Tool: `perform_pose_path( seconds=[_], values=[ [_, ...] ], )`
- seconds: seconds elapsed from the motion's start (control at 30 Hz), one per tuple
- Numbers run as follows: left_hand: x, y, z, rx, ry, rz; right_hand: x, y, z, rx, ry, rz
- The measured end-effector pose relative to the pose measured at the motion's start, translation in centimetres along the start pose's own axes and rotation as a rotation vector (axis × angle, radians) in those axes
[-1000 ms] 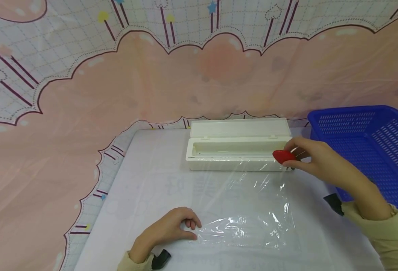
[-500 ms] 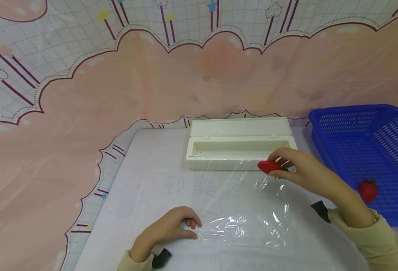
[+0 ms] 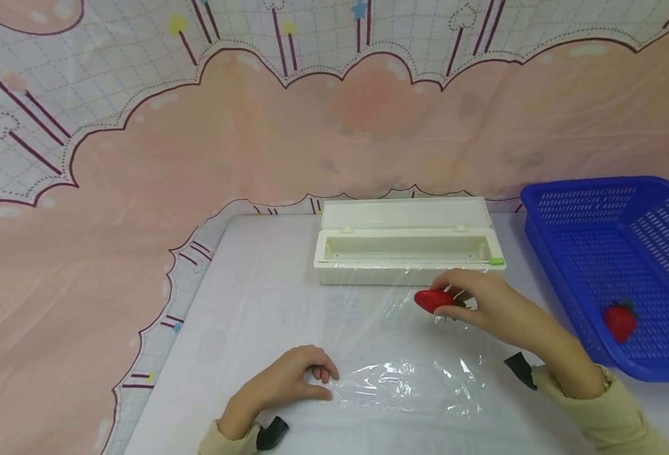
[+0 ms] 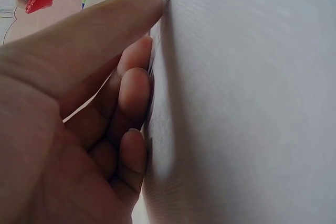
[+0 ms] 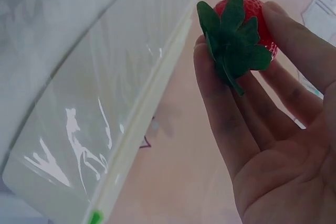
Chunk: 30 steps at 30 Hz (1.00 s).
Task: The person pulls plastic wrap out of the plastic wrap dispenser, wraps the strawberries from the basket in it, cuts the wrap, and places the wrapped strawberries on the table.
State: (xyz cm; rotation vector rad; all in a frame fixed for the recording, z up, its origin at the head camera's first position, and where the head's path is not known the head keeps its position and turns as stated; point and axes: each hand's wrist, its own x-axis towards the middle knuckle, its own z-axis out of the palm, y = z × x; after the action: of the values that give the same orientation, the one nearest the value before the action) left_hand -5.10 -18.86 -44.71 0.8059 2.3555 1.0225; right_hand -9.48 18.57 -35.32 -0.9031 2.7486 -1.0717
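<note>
strawberry held over the cling film

the right hand (image 3: 485, 303) pinches a red plastic strawberry with green leaves (image 3: 434, 300) between the tips of its fingers (image 5: 220, 103) and thumb, with the leafy end turned toward the palm. the strawberry hangs just above the far edge of a clear sheet of cling film (image 3: 408, 360) that is drawn out flat over the white counter (image 3: 243, 303), close in front of the long white plastic film dispenser box (image 3: 405, 256), whose lid stands open at the back. a small green slider (image 3: 496, 260) sits at the right end of the box rim.

the left hand (image 3: 286, 382) rests on the counter at the near left corner of the film, its fingers (image 4: 131, 98) curled under and pressed down against the surface, the thumb stretched along the film's edge; whether it pinches the film i cannot tell.

to the right stands a blue slotted plastic basket (image 3: 596, 196), and a second red strawberry (image 3: 619, 321) lies inside it, well apart from the right hand. a pink and white patterned cloth (image 3: 141, 189) hangs behind the counter.
</note>
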Motion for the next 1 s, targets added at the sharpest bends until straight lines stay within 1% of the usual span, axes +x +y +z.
perform_pose_path(
  seconds=[0.13,0.57,0.7,1.0],
  values=[
    [0.0,0.0,0.0,-0.005,0.004,0.005,-0.1,-0.1,0.9,0.011,-0.027,-0.01],
    [0.0,0.0,0.0,-0.006,0.016,0.001,-0.4,-0.6,4.3,0.061,-0.17,-0.025],
    [0.0,0.0,0.0,-0.006,0.02,0.008,-0.4,-0.7,5.1,0.048,-0.209,-0.035],
    [-0.1,-0.1,0.2,-0.008,0.029,0.007,-0.5,-1.0,6.6,0.038,-0.261,-0.034]
  ],
)
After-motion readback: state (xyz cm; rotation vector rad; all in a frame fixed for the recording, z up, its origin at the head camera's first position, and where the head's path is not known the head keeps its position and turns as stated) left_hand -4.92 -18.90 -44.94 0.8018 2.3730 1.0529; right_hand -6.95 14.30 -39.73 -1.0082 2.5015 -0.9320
